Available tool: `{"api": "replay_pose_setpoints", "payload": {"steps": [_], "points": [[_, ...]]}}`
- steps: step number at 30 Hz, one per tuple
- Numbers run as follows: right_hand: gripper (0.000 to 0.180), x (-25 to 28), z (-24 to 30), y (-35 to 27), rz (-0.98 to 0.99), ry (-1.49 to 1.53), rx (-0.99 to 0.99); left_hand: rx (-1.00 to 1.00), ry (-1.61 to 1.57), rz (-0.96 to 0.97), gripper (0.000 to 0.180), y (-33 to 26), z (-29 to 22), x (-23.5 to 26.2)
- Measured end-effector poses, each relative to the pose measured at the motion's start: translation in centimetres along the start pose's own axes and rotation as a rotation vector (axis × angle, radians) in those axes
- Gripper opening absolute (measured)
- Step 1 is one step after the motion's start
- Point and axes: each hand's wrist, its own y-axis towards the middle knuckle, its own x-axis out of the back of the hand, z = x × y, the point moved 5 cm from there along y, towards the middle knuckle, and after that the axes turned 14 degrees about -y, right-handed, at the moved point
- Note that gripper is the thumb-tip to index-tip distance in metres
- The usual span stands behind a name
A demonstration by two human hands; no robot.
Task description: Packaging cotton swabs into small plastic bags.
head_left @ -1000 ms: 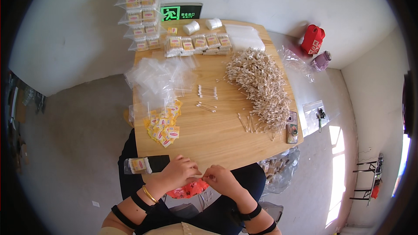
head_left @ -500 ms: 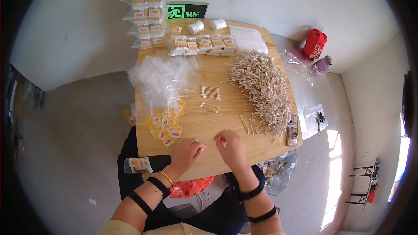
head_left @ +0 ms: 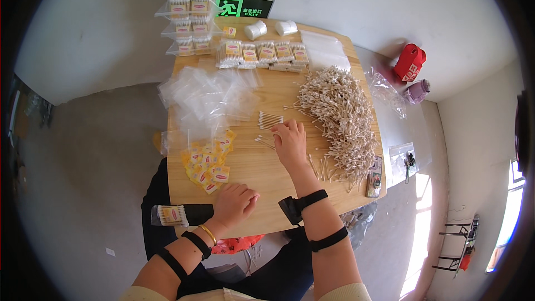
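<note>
Left of the swab heap [head_left: 339,125], the right hand [head_left: 291,142] bends its fingers at the swab row [head_left: 270,119] (any grip hidden). The left hand [head_left: 234,205], loosely curled, contents unseen, nears the table edge [head_left: 270,220], open room dividing it from the heap.

A green-and-black running-figure sign [head_left: 245,6] stood against the pale wall [head_left: 329,0], a red bag [head_left: 409,62] sat near a purple container [head_left: 417,91], a dark-legged stand [head_left: 469,241] stood far right, sunlight [head_left: 419,239] streaked the grey floor [head_left: 100,161].

Two hands [head_left: 292,144]; two white rolls [head_left: 256,30]; one bracelet [head_left: 209,235]
</note>
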Motion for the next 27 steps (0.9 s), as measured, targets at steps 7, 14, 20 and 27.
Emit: {"api": "replay_pose_setpoints", "payload": {"steps": [7, 14, 20, 27], "points": [[0.015, 0.1, 1.0, -0.7, 0.158, 0.006, 0.011, 0.013, 0.006, -0.007, 0.005, -0.1, 0.1, 0.2], [0.011, 0.3, -0.2, 0.9, -0.008, 0.013, 0.0, -0.007, 0.005, -0.003, 0.005, 0.3, -0.4, 0.4], [0.008, -0.7, 0.1, 2.1, 0.019, 0.023, 0.011, 0.005, 0.01, -0.001, 0.006, 0.2, -0.2, 0.3], [0.006, -0.8, 0.3, 2.4, 0.093, -0.03, 0.028, 0.004, 0.008, 0.004, 0.006, 0.4, -0.4, 0.6]]}}
